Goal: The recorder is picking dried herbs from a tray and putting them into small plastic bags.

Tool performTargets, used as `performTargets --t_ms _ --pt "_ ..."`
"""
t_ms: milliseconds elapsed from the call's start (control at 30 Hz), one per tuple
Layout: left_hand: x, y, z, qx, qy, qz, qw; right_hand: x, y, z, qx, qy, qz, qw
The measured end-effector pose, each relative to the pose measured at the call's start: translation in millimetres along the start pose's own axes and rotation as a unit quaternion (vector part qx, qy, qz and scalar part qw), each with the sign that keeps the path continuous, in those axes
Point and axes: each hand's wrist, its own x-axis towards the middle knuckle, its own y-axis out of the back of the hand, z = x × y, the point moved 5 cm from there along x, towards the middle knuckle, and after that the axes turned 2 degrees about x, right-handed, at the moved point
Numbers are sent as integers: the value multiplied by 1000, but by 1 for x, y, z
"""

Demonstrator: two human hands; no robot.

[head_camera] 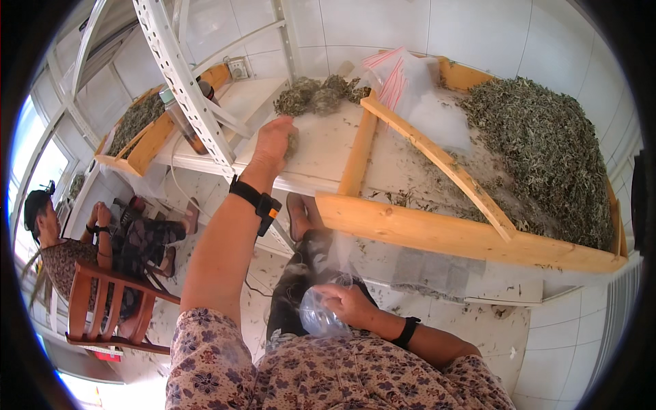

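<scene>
My left hand (277,139) reaches out over the white shelf, its fingers around a ball of dried leaves (291,145), mostly hidden behind the hand. Just beyond it lie several more balls of dried leaves (302,96), some seemingly wrapped in clear film. Down at my lap, my right hand (349,305) holds a clear plastic bag (319,313) between its fingers. Whether anything is inside that bag I cannot tell. On the right a wooden-sided tray (435,220) holds a large heap of loose dried leaves (538,148), with clear zip bags (402,84) near its back left corner.
A white perforated metal post (177,77) rises left of my left arm. A wooden slat (435,164) lies aslant across the tray. Behind the post stand a bottle (179,118) and another leaf tray (146,146). A person (66,256) sits at left on a wooden chair (110,302).
</scene>
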Motion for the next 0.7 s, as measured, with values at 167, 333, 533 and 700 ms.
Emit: performTargets --t_ms 167,333,533,700 --pt "-1 -16 12 627 -182 -38 757 1 0 -2 -7 -22 -19 1000" --pt "-8 -14 5 679 -157 -3 718 2 -2 1 -8 -44 -37 998" --pt "-26 -31 8 677 -187 -9 712 5 -5 4 16 -18 -35 999" --pt "-17 -31 3 719 -232 -42 654 5 -9 6 -12 -13 -54 998"
